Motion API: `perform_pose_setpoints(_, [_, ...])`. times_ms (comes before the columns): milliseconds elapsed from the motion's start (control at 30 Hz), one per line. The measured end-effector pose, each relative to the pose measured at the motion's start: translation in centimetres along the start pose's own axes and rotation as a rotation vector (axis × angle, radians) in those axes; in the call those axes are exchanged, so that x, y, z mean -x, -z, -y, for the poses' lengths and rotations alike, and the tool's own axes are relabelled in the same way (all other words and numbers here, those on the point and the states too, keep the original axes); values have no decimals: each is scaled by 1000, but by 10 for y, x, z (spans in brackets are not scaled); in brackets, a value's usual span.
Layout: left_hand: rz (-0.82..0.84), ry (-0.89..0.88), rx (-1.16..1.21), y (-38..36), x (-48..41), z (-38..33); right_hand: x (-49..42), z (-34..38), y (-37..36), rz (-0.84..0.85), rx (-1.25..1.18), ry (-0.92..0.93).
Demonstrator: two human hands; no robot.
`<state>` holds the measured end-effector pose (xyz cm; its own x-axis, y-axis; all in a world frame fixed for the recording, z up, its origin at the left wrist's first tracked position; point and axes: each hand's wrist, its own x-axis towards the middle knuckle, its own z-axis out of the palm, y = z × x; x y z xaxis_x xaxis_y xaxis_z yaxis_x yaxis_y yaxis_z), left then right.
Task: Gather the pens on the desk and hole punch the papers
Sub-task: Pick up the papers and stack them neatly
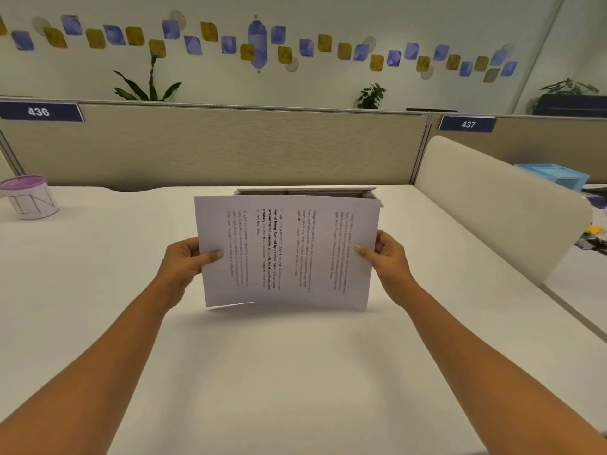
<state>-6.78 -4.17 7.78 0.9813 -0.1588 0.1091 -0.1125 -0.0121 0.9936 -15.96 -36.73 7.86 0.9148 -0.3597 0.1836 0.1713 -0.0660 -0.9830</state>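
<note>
White desk (295, 372) lying under raised papers (285, 254), long axis running left-right. Left hand (185, 261) pinching left edge, right hand (386, 254) pinching right edge, thumbs on top. Grey box (305, 191) sitting just behind papers, straight ahead; both hands equally near.

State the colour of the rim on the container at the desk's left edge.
Purple rim on a white container; head view.
</note>
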Motion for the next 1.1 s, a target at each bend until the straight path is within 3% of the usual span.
perform_pose_setpoints(367, [6,14,12,-7,4,4,-2,-19,0,-37,-15,-31])
perform_pose_setpoints(600, [-100,37,46,-19,4,11,0,-34,-1,-297,270,-49])
perform_pose_setpoints(700, [-117,37,98,-28,4,10,4,-35,-6,-145,289,-99])
perform_pose_setpoints(867, [-131,69,176,-51,5,8,9,-33,-22,363,318,-348])
perform_pose_setpoints(1000, [-221,124,296,-73,6,6,8,-31,-38,436,264,-519])
perform_pose_setpoints(1100, [-279,165,401,-87,9,7,2,-28,-48,341,47,-571])
